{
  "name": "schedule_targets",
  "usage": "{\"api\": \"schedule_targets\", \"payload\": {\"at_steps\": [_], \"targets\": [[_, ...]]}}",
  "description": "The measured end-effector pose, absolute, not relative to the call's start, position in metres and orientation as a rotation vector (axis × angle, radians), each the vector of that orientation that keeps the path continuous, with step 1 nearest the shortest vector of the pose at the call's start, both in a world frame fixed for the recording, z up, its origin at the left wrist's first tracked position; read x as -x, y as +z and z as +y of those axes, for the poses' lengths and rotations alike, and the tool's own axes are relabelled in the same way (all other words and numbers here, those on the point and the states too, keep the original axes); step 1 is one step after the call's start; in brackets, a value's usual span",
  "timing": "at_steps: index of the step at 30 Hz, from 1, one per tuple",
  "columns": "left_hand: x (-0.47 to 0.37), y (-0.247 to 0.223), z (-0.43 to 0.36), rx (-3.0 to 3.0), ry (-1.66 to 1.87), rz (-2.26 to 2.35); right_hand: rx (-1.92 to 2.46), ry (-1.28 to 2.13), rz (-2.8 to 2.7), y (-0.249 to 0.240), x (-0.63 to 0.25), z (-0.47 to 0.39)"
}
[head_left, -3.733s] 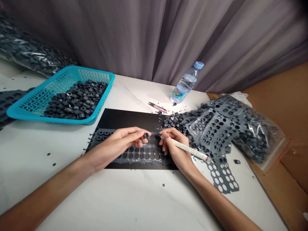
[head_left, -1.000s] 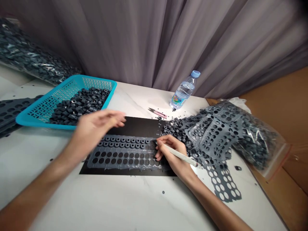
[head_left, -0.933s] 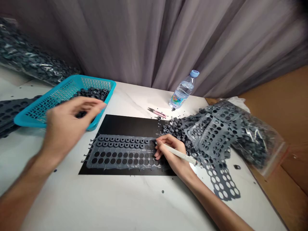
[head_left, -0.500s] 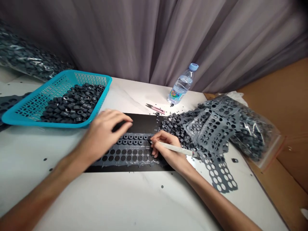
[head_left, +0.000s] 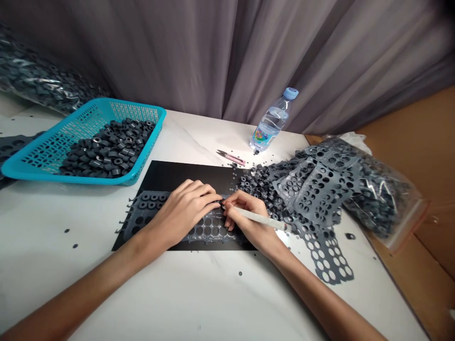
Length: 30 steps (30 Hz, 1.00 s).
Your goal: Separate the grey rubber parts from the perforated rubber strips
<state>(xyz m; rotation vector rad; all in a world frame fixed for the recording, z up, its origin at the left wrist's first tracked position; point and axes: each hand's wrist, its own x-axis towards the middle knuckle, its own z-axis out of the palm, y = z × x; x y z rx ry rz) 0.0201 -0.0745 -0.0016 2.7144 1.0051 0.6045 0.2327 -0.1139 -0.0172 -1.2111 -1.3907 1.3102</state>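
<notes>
A dark grey rubber sheet [head_left: 142, 213] with rows of round holes and ring-shaped pieces lies on a black mat [head_left: 170, 175]. My left hand [head_left: 188, 208] reaches over the sheet, its thumb and fingertips pinched together at the right part of the upper rows. Whatever is between those fingertips is too small and dark to make out. Touching or nearly touching them is my right hand [head_left: 252, 218], closed around a slim white pen-like tool [head_left: 263, 218]. The tool's back end points right; its tip is hidden by the fingers.
A blue basket [head_left: 95, 180] of grey rubber rings [head_left: 110, 147] stands at left. Loose rings [head_left: 261, 187], punched sheets [head_left: 313, 189] and a clear bag [head_left: 387, 203] of grey pieces crowd the right. Behind are pink-handled snips [head_left: 232, 157] and a water bottle [head_left: 272, 123].
My left hand has moved right from near the basket, across the sheet, to the right hand's fingertips. My right hand has stayed in place with the tool. The view has shifted slightly.
</notes>
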Motion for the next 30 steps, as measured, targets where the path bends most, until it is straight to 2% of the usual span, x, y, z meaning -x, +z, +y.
{"api": "schedule_targets", "payload": {"at_steps": [2,4,6,8,11,15,21,30], "targets": [[-0.025,-0.002,-0.077,-2.734,0.680,0.970,1.237,1.279,-1.419,-0.017,-0.232,-0.115],[-0.026,0.003,-0.076,-2.596,0.909,1.029,1.262,1.256,-1.434,-0.017,-0.232,-0.117],[-0.022,0.013,-0.073,-2.231,1.171,1.151,1.269,1.267,-1.420,-0.017,-0.232,-0.117],[-0.013,0.026,-0.067,-1.777,1.259,1.188,1.248,1.311,-1.372,-0.017,-0.233,-0.117],[0.000,0.035,-0.064,-1.276,1.114,1.052,1.203,1.330,-1.277,-0.017,-0.235,-0.113],[0.002,0.028,-0.074,-0.941,0.899,0.958,1.209,1.224,-1.201,-0.017,-0.237,-0.107],[-0.012,0.023,-0.091,-0.809,0.720,0.857,1.248,1.167,-1.220,-0.020,-0.237,-0.106],[-0.017,0.024,-0.097,-0.683,0.747,0.825,1.261,1.174,-1.282,-0.016,-0.236,-0.109]]}}
